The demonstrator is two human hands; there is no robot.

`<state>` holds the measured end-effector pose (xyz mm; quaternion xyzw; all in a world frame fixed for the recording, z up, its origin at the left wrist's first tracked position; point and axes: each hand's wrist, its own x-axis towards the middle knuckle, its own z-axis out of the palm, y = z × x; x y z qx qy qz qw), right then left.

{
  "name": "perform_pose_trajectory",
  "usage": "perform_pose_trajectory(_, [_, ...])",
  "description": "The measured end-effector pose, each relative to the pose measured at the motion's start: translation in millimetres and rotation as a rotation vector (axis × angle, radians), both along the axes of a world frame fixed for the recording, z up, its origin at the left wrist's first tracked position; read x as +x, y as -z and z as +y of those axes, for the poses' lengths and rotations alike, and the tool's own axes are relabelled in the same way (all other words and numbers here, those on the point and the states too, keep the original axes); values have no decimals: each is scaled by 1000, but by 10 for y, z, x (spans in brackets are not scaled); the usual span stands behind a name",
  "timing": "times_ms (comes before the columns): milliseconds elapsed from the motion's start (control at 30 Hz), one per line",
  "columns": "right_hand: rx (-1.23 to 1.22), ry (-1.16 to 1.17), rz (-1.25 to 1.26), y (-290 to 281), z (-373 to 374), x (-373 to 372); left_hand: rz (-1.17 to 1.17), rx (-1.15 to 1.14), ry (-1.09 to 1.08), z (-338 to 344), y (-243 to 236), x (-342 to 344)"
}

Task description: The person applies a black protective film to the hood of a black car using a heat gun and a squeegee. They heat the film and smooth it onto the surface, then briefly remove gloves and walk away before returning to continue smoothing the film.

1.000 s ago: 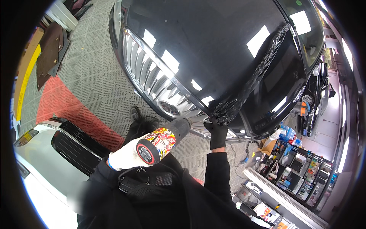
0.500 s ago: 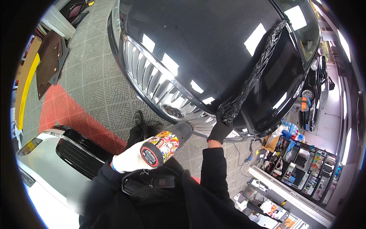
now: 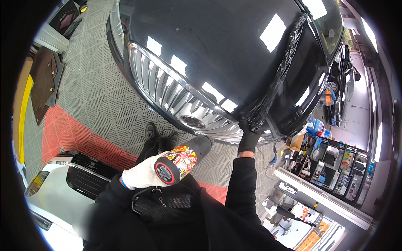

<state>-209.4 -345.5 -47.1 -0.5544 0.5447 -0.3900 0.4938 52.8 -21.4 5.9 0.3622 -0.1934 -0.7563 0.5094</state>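
My left hand (image 3: 142, 175) in a white glove is closed round a cylindrical heat gun (image 3: 184, 159) with a colourful sticker wrap and a red-ringed end, its dark nozzle pointing at the grille (image 3: 163, 83) of a black car. My right hand (image 3: 249, 138) in a black glove pinches the lower end of a long crumpled strip of dark, glossy film (image 3: 284, 62) at the front edge of the hood (image 3: 201, 37). The film runs diagonally up the hood toward the windscreen. The fingertips of my right hand are partly hidden in the film.
A white car's front (image 3: 71, 209) is behind me at lower left. Dark mats (image 3: 44, 83) and long cardboard (image 3: 23, 108) lean at left. A crowded tool cart (image 3: 331, 167), cables (image 3: 272, 163) and another black car (image 3: 337, 104) are at right. My feet stand on grated flooring (image 3: 88, 92).
The view has shifted, with the black car's right side rising in the picture. My gloved right hand has moved slightly up along the hood edge with the film. The heat gun stays pointed forward.
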Motion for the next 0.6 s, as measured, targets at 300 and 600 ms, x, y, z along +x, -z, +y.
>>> perform_pose_trajectory(300, [-32, -66, 107, 1, -19, -46, 74, 47, 9, 34, 1, 196])
perform_pose_trajectory(600, [27, 116, -57, 35, 77, -20, 2, 49, 86, -55, 15, 284])
